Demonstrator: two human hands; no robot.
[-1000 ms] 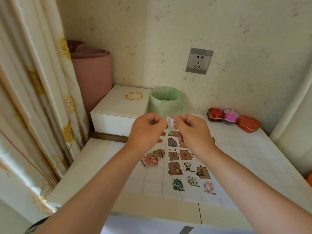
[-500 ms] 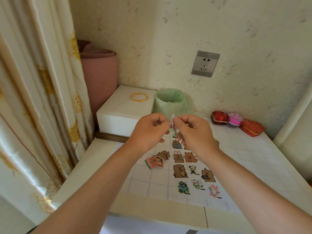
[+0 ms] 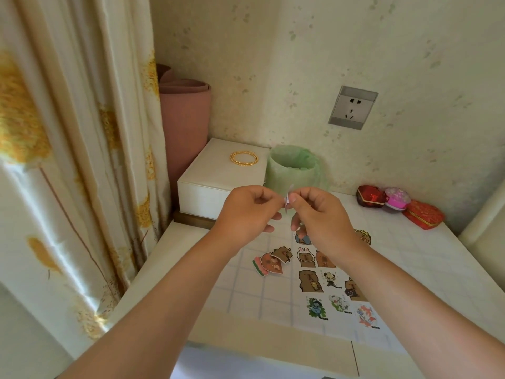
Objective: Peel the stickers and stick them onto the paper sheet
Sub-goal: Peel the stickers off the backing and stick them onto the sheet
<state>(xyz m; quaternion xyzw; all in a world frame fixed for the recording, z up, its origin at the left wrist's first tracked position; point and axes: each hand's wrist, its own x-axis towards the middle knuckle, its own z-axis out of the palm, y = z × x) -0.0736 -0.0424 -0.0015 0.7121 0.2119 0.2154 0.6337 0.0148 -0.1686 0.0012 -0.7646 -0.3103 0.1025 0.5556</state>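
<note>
My left hand (image 3: 247,212) and my right hand (image 3: 317,214) are raised above the table, fingertips together. Between them they pinch one small white-backed sticker (image 3: 288,197). Below lies the white paper sheet (image 3: 341,324) with several cartoon animal stickers stuck on it in rows, such as a brown capybara (image 3: 310,280). To the sheet's left lies a small loose pile of stickers (image 3: 272,261) on the checked table cover. My right forearm hides part of the sheet.
A white box (image 3: 218,181) with a gold bangle (image 3: 244,157) stands at the back left, a green-lined bin (image 3: 293,168) beside it. Red and pink gift boxes (image 3: 399,206) sit at the back right. A curtain (image 3: 68,160) hangs on the left.
Both hands stay together on the sticker and shift slightly up and right in the frame; the camera has turned a little. The sticker now stands more edge-on between the fingertips.
</note>
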